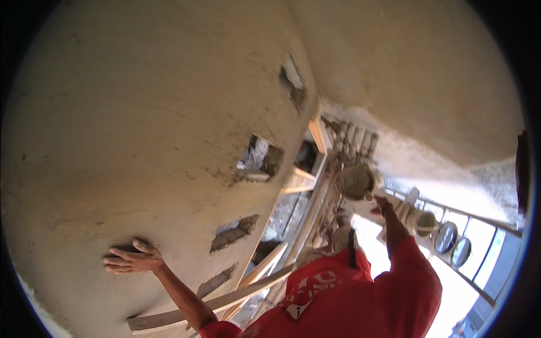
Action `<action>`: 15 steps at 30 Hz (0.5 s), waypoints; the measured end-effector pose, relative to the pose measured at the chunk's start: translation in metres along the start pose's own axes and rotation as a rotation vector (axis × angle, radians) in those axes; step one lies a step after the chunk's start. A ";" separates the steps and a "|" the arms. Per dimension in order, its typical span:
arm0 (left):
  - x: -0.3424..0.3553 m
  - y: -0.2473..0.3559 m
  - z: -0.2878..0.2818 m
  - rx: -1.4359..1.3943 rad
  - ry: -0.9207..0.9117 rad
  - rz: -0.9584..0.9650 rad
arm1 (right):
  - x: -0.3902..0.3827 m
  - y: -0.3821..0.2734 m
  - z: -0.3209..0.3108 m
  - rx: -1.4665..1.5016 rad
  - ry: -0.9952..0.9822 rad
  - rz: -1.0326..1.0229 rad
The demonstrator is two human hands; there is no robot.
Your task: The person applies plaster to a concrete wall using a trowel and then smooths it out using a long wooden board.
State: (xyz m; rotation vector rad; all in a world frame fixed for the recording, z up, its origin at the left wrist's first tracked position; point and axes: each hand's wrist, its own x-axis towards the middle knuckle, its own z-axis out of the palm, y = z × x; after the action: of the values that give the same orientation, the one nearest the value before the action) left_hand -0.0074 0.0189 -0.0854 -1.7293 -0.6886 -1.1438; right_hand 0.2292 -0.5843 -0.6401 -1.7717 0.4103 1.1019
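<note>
My left hand (134,259) lies flat against a smooth plastered wall (112,169), fingers spread, with nothing in it. My right hand (384,204) reaches out beside a round bowl (355,182) of grey-brown mortar, close to its rim. Its fingers look apart; whether they touch the bowl I cannot tell. A long wooden board (169,321) passes behind my left forearm, one end near the wall.
Several rough-edged holes, one a rubble-filled opening (258,159), line the wall's edge. Timber framing (298,181) and long poles (318,208) run beside it. A bucket (425,223) and two dark round containers (446,236) stand right, near a railing (479,288). Stacked lumps (358,139) lie ahead.
</note>
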 end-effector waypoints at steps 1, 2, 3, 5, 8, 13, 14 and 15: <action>0.000 0.000 -0.006 0.036 -0.003 -0.001 | -0.008 -0.031 0.008 0.099 0.050 0.241; 0.002 -0.001 -0.007 0.037 -0.007 -0.006 | -0.008 -0.039 0.006 0.178 0.097 0.333; 0.005 -0.002 -0.006 0.026 -0.012 -0.010 | -0.002 -0.026 0.001 0.138 0.105 0.217; 0.007 -0.004 -0.011 0.005 -0.019 -0.020 | 0.002 -0.023 0.004 0.189 0.110 0.229; 0.009 -0.011 -0.023 0.001 -0.025 -0.032 | 0.003 -0.028 0.018 0.106 0.012 0.233; 0.007 -0.015 -0.039 -0.160 -0.179 -0.046 | -0.026 -0.043 0.039 -0.070 -0.035 0.183; 0.005 -0.024 -0.057 -0.267 -0.189 -0.077 | -0.046 -0.064 0.055 -0.149 -0.017 0.146; 0.006 -0.028 -0.073 -0.399 -0.188 -0.110 | -0.054 -0.071 0.057 -0.150 -0.012 0.153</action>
State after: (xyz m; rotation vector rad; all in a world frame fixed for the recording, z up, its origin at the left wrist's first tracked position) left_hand -0.0572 -0.0353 -0.0589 -2.1794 -0.7097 -1.2677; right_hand 0.2209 -0.5127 -0.5626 -1.8890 0.4729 1.2785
